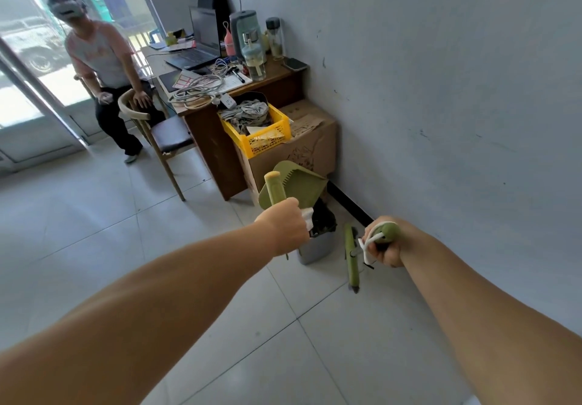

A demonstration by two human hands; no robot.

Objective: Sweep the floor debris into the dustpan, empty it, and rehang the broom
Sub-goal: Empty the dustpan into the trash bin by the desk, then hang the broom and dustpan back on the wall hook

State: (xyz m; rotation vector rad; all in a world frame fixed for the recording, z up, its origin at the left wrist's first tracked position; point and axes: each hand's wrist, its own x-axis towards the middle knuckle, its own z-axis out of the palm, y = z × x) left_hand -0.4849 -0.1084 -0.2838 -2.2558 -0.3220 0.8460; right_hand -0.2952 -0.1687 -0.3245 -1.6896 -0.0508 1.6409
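My left hand [285,226] is closed around the green handle of the dustpan [299,184]. The pan is tipped up over a small grey bin [316,247] lined with a dark bag, and white paper shows at the bin's mouth. My right hand [385,244] grips the top of the green broom handle, where a white hanging loop is tied. The broom head [351,256] stands on the tiles just right of the bin, close to the wall.
A brown desk [217,140] with a laptop, cables and bottles stands behind the bin. Beside it sit a yellow crate [271,140] and a cardboard box [315,143]. A wooden chair [163,140] and a seated person [104,67] are at the left.
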